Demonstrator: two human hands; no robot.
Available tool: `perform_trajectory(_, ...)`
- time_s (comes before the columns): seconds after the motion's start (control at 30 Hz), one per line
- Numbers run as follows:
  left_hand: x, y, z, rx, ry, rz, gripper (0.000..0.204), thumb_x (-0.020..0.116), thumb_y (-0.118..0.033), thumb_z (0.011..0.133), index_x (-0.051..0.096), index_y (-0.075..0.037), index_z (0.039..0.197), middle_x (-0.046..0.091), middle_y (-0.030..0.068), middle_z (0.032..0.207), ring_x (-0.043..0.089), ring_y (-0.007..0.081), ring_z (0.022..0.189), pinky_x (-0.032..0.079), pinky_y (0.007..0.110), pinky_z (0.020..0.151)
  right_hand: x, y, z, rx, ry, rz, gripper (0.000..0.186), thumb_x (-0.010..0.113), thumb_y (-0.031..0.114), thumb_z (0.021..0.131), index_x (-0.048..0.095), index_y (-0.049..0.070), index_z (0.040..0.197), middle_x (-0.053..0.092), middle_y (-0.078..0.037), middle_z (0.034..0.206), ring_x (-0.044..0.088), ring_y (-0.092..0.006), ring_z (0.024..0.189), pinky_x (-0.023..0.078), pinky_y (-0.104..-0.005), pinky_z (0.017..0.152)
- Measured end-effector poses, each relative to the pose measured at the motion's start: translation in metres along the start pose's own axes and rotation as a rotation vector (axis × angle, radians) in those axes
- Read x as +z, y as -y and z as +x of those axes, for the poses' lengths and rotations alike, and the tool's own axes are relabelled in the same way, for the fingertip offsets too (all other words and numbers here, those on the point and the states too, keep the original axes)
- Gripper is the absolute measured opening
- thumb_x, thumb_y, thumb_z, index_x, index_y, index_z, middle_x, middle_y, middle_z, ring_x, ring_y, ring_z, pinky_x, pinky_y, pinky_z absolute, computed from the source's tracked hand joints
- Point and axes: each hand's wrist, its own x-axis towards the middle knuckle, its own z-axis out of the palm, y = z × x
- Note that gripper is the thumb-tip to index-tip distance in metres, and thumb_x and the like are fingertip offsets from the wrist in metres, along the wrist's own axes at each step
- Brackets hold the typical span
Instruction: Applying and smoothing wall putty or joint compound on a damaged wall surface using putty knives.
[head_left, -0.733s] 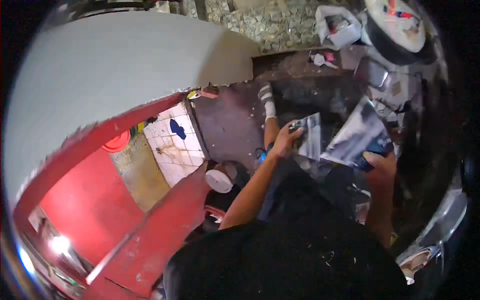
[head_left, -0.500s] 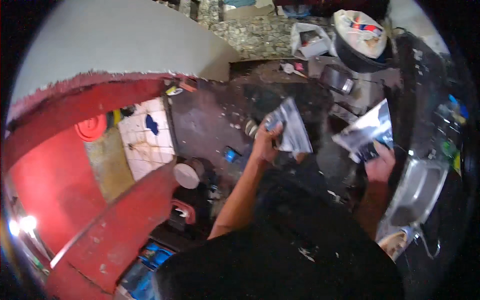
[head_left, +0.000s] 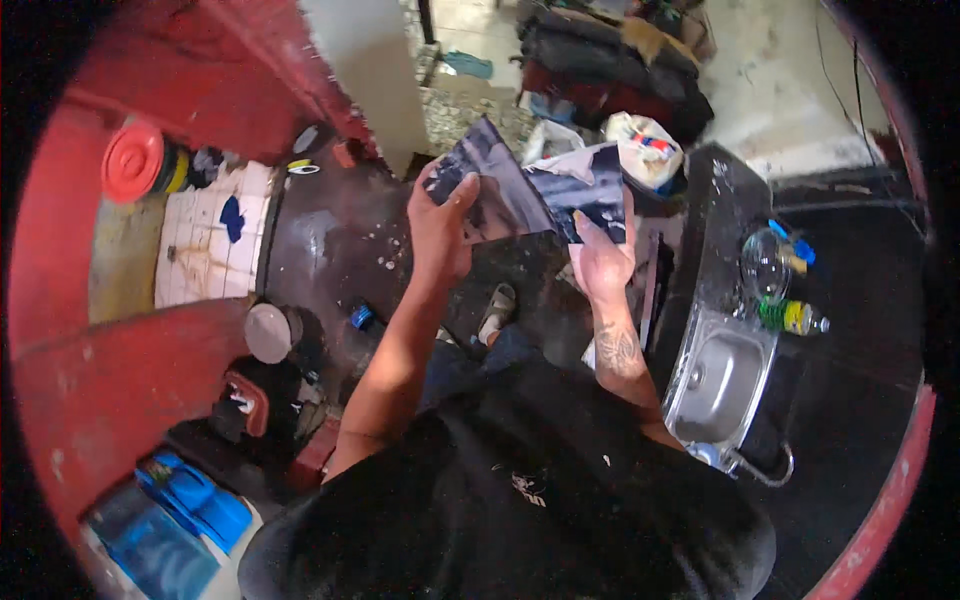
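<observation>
My left hand (head_left: pixel 438 222) is closed on a flat glossy sheet (head_left: pixel 505 195), its thumb lying across the face. The sheet is dark with pale greyish patches; whether these are reflections or a printed picture I cannot tell. A similar glossy sheet (head_left: pixel 600 192) is gripped by my right hand (head_left: pixel 606 268), thumb on the front and fingers behind. Both are held side by side in front of me, tilted, and their neighbouring edges meet or overlap. Most fingers are hidden behind the sheets.
On the right, a steel sink (head_left: pixel 715 385) is set in a dark counter with plastic bottles (head_left: pixel 795 317) beyond it. A white sack (head_left: pixel 645 150) stands ahead. To the left are a round-topped stool (head_left: pixel 270 333), a blue object (head_left: pixel 362 317) on the floor and a red wall (head_left: pixel 150 370).
The two sheets, held well apart before, have come together, and their faces look darker. My view has turned, bringing my sandalled foot and more of the counter into sight.
</observation>
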Motion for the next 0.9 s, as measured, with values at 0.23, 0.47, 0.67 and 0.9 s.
perform_trajectory(0.23,-0.023,-0.041,-0.048,0.070,-0.015,-0.055,0.026,0.056,0.000,0.071,0.048,0.000,0.096,0.054,0.0022,0.081,0.050,0.0092,0.071,0.041,0.022,0.064,0.053,0.023,-0.036,-0.405,0.589,-0.910,0.064,0.037,-0.019,0.048,0.047,0.006,0.106,0.040,-0.014,0.105,0.039,-0.0285,0.102,0.029,-0.0309,0.090)
perform_trajectory(0.47,-0.054,-0.039,-0.073,0.026,0.100,-0.279,0.022,0.049,0.005,0.073,0.048,0.000,0.095,0.054,0.0050,0.084,0.053,0.0121,0.074,0.044,0.025,0.067,0.026,0.000,-0.059,-0.338,0.668,-1.212,0.069,0.044,-0.018,0.050,0.043,0.011,0.113,0.040,-0.014,0.103,0.039,-0.0300,0.102,0.031,-0.0339,0.087)
perform_trajectory(0.67,-0.075,-0.053,-0.074,-0.049,0.182,-0.337,0.021,0.050,0.004,0.073,0.049,0.001,0.094,0.055,0.0058,0.085,0.054,0.0140,0.076,0.044,0.027,0.070,-0.071,-0.042,-0.044,0.044,0.504,-1.138,0.069,0.039,-0.018,0.057,0.034,0.011,0.120,0.037,-0.011,0.121,0.032,-0.0232,0.114,0.023,-0.0283,0.094)
perform_trajectory(0.9,-0.109,-0.043,-0.072,-0.072,0.126,-0.164,0.020,0.050,0.003,0.073,0.050,0.001,0.092,0.055,0.0048,0.081,0.054,0.0140,0.074,0.044,0.027,0.067,0.026,-0.005,-0.033,-0.227,0.657,-1.295,0.066,0.036,-0.017,0.054,0.039,0.006,0.115,0.041,-0.015,0.113,0.036,-0.0290,0.111,0.026,-0.0304,0.093)
